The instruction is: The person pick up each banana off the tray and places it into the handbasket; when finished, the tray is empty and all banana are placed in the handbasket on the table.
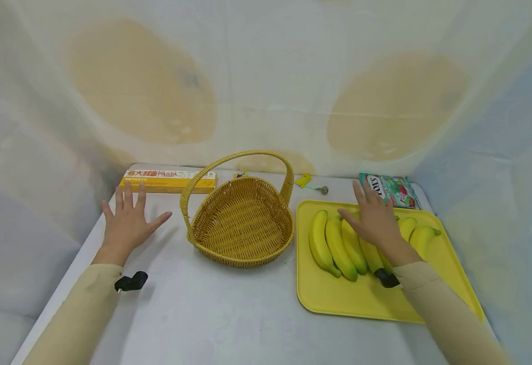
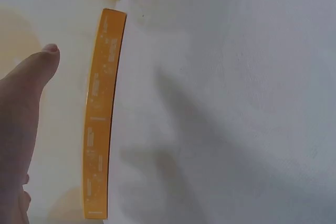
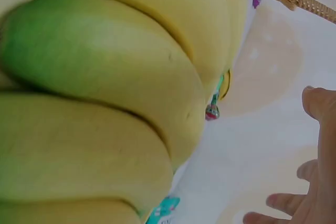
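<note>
My left hand [image 1: 127, 223] hovers with spread fingers over the left of the table, just in front of a pasta box [image 1: 167, 181]. In the left wrist view its thumb shows beside the orange side of the box [image 2: 103, 114]. My right hand [image 1: 377, 223] is held with fingers spread above the bananas [image 1: 339, 246], holding nothing and hiding some of them. Several yellow bananas lie side by side on a yellow tray [image 1: 339, 301]; the right wrist view shows them [image 3: 105, 51] up close, greenish at one end. Between the hands stands a wicker basket [image 1: 243, 228] with a tall arched handle.
A teal candy bag [image 1: 393, 190] lies behind the tray. Behind the basket are a lollipop [image 1: 324, 190], a small yellow tag [image 1: 303, 180] and a small purple-and-yellow item [image 1: 240, 175]. Pale fabric walls [image 1: 266, 76] close off the table's back and both sides.
</note>
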Demonstrator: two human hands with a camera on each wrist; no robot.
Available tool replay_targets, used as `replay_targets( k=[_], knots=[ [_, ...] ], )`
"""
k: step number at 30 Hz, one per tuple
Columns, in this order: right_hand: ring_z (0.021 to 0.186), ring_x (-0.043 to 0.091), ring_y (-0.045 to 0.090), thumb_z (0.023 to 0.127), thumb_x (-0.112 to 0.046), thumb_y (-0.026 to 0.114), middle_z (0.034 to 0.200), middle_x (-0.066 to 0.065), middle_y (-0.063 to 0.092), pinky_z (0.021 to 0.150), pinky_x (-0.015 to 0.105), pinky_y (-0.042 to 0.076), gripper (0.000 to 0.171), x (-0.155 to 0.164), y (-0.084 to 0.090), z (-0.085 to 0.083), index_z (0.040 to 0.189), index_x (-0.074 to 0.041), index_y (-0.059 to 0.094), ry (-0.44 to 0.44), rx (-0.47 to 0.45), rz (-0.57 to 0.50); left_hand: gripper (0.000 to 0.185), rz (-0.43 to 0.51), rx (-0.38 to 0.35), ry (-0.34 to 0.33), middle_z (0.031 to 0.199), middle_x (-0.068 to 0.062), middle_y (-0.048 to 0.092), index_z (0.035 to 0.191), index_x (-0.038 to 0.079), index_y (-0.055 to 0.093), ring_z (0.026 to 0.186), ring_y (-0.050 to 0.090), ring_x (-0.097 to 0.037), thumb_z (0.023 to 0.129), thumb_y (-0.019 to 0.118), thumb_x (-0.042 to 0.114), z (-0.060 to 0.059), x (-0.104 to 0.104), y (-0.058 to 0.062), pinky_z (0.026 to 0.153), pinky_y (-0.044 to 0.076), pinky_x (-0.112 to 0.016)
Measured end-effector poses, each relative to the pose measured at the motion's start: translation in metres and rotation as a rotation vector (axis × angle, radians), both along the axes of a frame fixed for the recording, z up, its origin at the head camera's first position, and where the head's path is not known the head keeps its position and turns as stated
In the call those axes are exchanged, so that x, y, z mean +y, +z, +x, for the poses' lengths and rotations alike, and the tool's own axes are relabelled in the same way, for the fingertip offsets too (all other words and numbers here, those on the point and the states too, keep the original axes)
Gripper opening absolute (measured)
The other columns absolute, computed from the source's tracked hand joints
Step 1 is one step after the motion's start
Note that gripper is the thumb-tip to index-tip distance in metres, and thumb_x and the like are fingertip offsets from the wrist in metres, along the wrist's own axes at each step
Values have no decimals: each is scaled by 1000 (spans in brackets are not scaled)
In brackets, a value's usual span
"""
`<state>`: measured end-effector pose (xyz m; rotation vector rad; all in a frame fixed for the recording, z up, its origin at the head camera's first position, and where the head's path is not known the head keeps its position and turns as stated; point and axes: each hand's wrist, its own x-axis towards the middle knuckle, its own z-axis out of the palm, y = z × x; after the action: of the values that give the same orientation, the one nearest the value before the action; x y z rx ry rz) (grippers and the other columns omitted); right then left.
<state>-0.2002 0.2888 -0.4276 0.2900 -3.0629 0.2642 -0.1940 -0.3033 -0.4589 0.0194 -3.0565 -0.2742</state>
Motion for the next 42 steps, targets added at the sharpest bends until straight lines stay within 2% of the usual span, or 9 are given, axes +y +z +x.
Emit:
replay_targets(
  k=[5,9,11,16,21,25,31,38,42],
  knots=[
    [136,55,37,102,-55,53,157,32,31,112,73,25,87,14,4,11,164,-9,12,22,43,-34,107,14,44,5,160,-36,14,163,4,10,146,16,-55,92,53,72,2,2,2,114,11,-76],
    [109,56,58,102,-56,51,154,36,32,83,67,52,86,27,9,21,164,-11,12,-20,0,-59,93,64,102,9,147,-33,34,156,5,33,130,36,-56,93,58,68,3,4,4,103,33,-74],
    [105,58,58,102,-58,49,155,38,29,76,67,52,87,35,10,25,165,-12,10,-49,-35,-71,86,101,117,11,142,-31,41,149,4,42,123,41,-55,93,58,67,4,5,6,97,39,-73],
    [126,63,39,103,-55,49,153,40,27,92,76,41,85,54,14,36,164,-10,10,-90,-97,-130,77,246,92,19,135,-29,48,132,-4,53,119,46,-50,95,59,64,9,10,12,97,42,-69],
    [116,55,50,104,-47,53,139,38,40,82,68,48,80,76,10,45,162,-3,19,-120,-108,-179,70,424,39,39,130,-25,50,125,-3,52,121,48,-44,96,60,60,18,20,21,102,43,-64],
    [110,53,53,104,-42,56,129,39,43,77,64,50,79,97,0,48,158,5,23,-154,-95,-192,64,544,67,15,126,-22,55,124,-2,53,123,51,-41,98,61,56,24,29,27,105,44,-61],
    [109,60,47,104,-38,56,130,49,34,82,68,47,76,117,-8,56,151,15,27,-249,-123,-212,56,677,121,-61,131,-17,61,133,3,57,124,56,-35,102,58,49,32,44,35,105,47,-57],
    [111,65,40,104,-39,52,128,54,32,90,73,41,76,136,-18,64,143,22,31,-299,-202,-217,46,827,71,-204,138,-13,61,144,7,55,114,63,-14,108,51,36,43,60,45,92,49,-10],
    [114,66,42,104,-45,51,131,52,39,91,71,43,82,145,-25,64,145,22,27,-308,-271,-221,42,910,40,-282,135,-15,63,144,8,56,112,62,-3,106,57,27,45,65,47,93,49,-11]
  ],
)
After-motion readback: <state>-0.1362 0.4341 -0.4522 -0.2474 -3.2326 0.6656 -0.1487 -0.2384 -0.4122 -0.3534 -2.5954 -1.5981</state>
